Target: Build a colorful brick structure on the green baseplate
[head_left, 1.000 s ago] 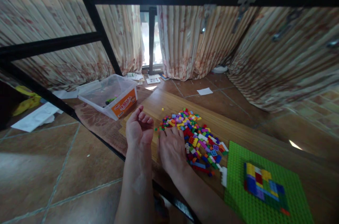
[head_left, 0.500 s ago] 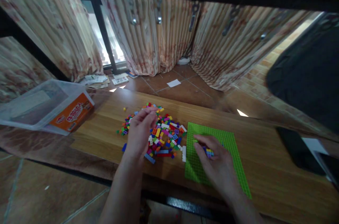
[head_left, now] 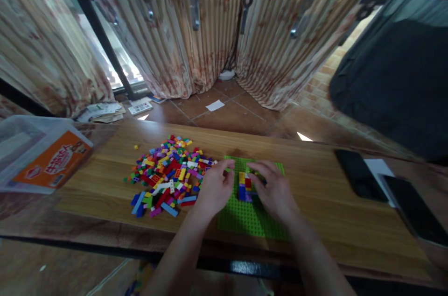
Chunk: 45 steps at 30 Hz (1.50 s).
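Note:
My left hand [head_left: 216, 187] is over the left edge of the green baseplate [head_left: 241, 220], fingers curved, with a gap between thumb and index finger. I see no brick in it. On the plate stands a small build of toy building bricks [head_left: 245, 186] in yellow, red, blue and purple. My right hand [head_left: 275, 188] reaches over the build from the right, thumb and index finger apart and close to its upper side. It hides the build's right part. To the left of my left hand spreads a pile of loose building bricks [head_left: 171, 172] in many colours.
A clear plastic box [head_left: 79, 133] with an orange label stands at the left. At the right lie a black phone [head_left: 359, 174], white paper [head_left: 380, 168] and another dark flat device [head_left: 416, 209] on the wooden table [head_left: 315, 221]. Curtains [head_left: 210, 48] hang behind.
My left hand has moved right, from above the brick pile to the baseplate beside the build. My right hand stays over the baseplate, with more of the build showing. The view has shifted right.

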{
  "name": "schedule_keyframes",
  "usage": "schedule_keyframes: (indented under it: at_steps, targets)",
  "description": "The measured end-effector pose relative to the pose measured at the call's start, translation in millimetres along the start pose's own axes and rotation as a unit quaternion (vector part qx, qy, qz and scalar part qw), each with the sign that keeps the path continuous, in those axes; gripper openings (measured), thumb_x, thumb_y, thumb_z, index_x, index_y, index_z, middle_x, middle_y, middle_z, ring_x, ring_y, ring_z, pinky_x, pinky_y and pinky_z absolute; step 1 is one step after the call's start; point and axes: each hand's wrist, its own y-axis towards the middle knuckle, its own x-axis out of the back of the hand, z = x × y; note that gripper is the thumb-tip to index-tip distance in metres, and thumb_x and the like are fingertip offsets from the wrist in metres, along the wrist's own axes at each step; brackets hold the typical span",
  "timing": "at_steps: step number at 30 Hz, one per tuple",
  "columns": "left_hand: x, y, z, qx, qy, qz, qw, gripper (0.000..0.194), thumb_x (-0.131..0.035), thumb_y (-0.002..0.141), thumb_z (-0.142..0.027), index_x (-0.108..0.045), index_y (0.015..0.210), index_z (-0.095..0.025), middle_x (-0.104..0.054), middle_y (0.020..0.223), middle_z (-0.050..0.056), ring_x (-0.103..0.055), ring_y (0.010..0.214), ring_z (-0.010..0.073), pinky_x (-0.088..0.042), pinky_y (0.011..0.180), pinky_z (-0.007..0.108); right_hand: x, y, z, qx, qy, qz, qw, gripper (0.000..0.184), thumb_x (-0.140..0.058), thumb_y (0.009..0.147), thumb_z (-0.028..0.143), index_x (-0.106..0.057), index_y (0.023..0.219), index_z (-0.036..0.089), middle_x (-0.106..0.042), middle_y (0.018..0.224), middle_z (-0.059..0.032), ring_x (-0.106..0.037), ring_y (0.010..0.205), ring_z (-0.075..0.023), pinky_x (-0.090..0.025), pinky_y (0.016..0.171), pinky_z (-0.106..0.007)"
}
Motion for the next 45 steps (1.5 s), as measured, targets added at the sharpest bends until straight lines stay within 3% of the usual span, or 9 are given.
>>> schedule_keyframes:
  at_steps: [4,8,26,40,45]
  targets:
    - [-9.1,-4.0,-4.4,-0.008,0.021,0.023,0.999,0.036,-0.048,0.086,-0.012,-0.061,0.119,-0.019,-0.071,0.110,0.006,-0.066,0.101,0.0191,-0.050,0.093,0.034,-6.1,5.2,-0.1,0.035,-0.068,0.058,0.995,0.028,-0.051,0.088,0.018,-0.067,0.111,0.021,-0.067,0.105,-0.0081,-0.057,0.100,-0.0235,-0.045,0.091,-0.043]
    - [-11.7,-7.3,-5.0,-0.011,0.039,0.034,0.999,0.040,-0.047,0.086,-0.012,-0.059,0.123,-0.021,-0.071,0.111,0.006,-0.067,0.102,0.0202,-0.051,0.093,0.034,-6.7,6.6,-3.9,0.027,-0.075,0.073,0.994,0.035,-0.051,0.086,0.014,-0.063,0.118,0.021,-0.067,0.109,-0.0078,-0.055,0.103,-0.0234,-0.044,0.091,-0.043]
    - [-15.6,-11.1,-6.9,-0.030,0.059,0.051,0.997,0.046,-0.048,0.085,-0.010,-0.055,0.129,-0.021,-0.066,0.123,0.007,-0.062,0.113,0.0210,-0.048,0.101,0.036,-7.7,3.1,-4.7,-0.074,0.055,0.019,0.996,0.036,-0.058,0.080,0.017,-0.065,0.114,0.024,-0.070,0.096,-0.0027,-0.061,0.098,-0.0192,-0.046,0.094,-0.041]
    - [-21.1,-9.7,-3.6,-0.022,0.064,0.044,0.997,0.044,-0.049,0.086,-0.014,-0.053,0.130,-0.016,-0.066,0.123,0.010,-0.061,0.115,0.0228,-0.046,0.103,0.039,3.9,-1.8,-8.1,-0.099,0.074,0.021,0.992,0.036,-0.058,0.081,0.023,-0.064,0.117,0.023,-0.070,0.107,-0.0051,-0.061,0.105,-0.0203,-0.045,0.098,-0.043]
    - [-22.0,-6.5,-3.8,-0.002,0.032,0.018,0.999,0.039,-0.049,0.087,-0.015,-0.057,0.125,-0.019,-0.069,0.117,0.008,-0.065,0.107,0.0215,-0.049,0.097,0.037,8.5,-1.7,-12.6,-0.122,0.082,-0.017,0.989,0.029,-0.051,0.087,0.029,-0.067,0.109,0.020,-0.071,0.107,-0.0076,-0.063,0.102,-0.0212,-0.047,0.094,-0.042]
